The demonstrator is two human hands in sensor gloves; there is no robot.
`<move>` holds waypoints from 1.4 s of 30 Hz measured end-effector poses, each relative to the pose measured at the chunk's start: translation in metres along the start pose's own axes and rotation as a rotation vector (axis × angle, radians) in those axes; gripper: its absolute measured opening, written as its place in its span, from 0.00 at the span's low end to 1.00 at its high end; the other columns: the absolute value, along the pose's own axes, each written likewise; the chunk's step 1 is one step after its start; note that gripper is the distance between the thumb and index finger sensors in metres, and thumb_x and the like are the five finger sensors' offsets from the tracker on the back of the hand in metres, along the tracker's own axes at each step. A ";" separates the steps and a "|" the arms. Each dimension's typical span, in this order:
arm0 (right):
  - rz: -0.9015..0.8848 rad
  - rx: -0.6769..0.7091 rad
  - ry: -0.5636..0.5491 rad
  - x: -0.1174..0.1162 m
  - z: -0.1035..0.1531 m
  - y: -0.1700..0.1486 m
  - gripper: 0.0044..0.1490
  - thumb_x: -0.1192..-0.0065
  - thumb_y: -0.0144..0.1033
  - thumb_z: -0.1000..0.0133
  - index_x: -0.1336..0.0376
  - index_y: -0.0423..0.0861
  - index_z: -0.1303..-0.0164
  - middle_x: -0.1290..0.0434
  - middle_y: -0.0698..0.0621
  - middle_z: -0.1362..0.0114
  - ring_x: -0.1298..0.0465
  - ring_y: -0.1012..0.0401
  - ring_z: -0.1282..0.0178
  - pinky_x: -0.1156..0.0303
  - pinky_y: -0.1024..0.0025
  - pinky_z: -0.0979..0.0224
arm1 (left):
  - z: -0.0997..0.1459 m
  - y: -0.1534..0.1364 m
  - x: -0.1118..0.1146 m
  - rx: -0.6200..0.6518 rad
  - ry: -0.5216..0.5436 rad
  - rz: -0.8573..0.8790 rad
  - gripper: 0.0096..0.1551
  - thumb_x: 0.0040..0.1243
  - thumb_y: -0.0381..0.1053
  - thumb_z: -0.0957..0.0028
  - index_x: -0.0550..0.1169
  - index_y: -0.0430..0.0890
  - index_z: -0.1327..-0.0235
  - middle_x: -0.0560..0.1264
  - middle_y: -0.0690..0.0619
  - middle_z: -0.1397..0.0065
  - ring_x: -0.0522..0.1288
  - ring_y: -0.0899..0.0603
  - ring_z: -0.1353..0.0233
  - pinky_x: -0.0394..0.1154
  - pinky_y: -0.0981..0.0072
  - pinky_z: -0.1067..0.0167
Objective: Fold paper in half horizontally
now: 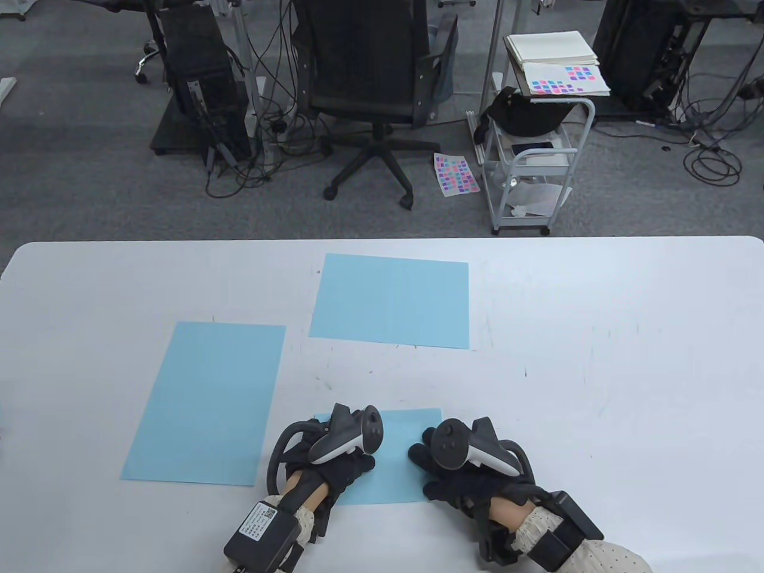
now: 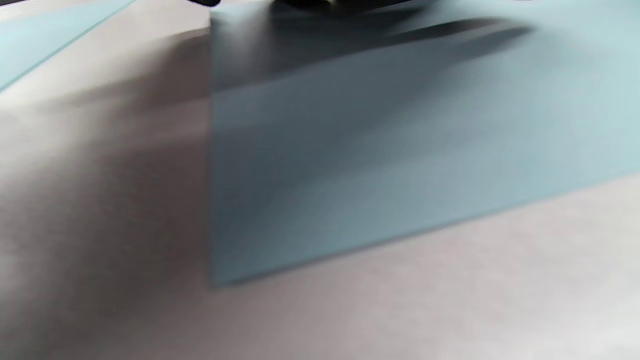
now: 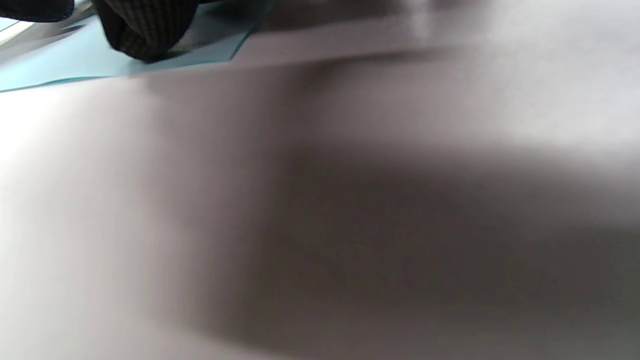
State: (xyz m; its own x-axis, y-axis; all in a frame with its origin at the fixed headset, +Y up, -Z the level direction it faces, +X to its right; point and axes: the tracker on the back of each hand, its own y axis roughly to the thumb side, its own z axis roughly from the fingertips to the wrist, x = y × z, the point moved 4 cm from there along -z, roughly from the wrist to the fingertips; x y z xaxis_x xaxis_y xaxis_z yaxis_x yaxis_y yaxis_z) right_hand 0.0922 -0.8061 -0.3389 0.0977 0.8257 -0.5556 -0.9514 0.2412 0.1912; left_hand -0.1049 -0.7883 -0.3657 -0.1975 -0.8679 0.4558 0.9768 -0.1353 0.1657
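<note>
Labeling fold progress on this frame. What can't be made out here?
- Table view: the trackers hide the fingers of the left hand and right hand on the near blue paper, so grip is unclear.
- Left wrist view: blurred; crease on the paper unreadable.
- Right wrist view: blurred; only a fingertip at the top edge.

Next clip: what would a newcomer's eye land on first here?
Both gloved hands, left hand and right hand, press on a small blue sheet at the white table's near edge. Two more blue sheets lie flat: a large one at left, another farther back.
</note>
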 end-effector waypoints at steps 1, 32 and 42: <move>0.000 0.000 0.000 0.000 0.000 0.000 0.44 0.44 0.52 0.47 0.60 0.71 0.24 0.68 0.68 0.15 0.74 0.53 0.16 0.73 0.38 0.20 | 0.000 -0.002 0.000 -0.005 0.002 -0.002 0.38 0.48 0.68 0.59 0.55 0.76 0.30 0.50 0.76 0.17 0.52 0.58 0.14 0.56 0.51 0.15; -0.002 -0.008 -0.010 0.001 0.000 -0.001 0.43 0.43 0.52 0.48 0.58 0.72 0.25 0.67 0.69 0.15 0.72 0.54 0.15 0.70 0.38 0.19 | 0.000 -0.050 0.004 -0.112 0.007 0.080 0.39 0.49 0.68 0.60 0.57 0.75 0.30 0.53 0.74 0.17 0.55 0.56 0.14 0.56 0.51 0.16; 0.011 -0.018 -0.010 0.002 -0.001 0.000 0.43 0.43 0.52 0.48 0.58 0.72 0.25 0.66 0.69 0.15 0.72 0.54 0.15 0.69 0.38 0.19 | 0.035 -0.055 -0.031 -0.093 0.288 0.132 0.41 0.49 0.69 0.61 0.55 0.75 0.29 0.50 0.72 0.15 0.49 0.53 0.12 0.52 0.47 0.15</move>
State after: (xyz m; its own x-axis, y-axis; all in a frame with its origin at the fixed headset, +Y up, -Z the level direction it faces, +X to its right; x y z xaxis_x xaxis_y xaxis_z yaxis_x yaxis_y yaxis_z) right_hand 0.0925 -0.8054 -0.3404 0.0898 0.8332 -0.5456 -0.9576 0.2228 0.1827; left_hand -0.1550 -0.7374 -0.3587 -0.0505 -0.9786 0.1994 0.9984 -0.0444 0.0348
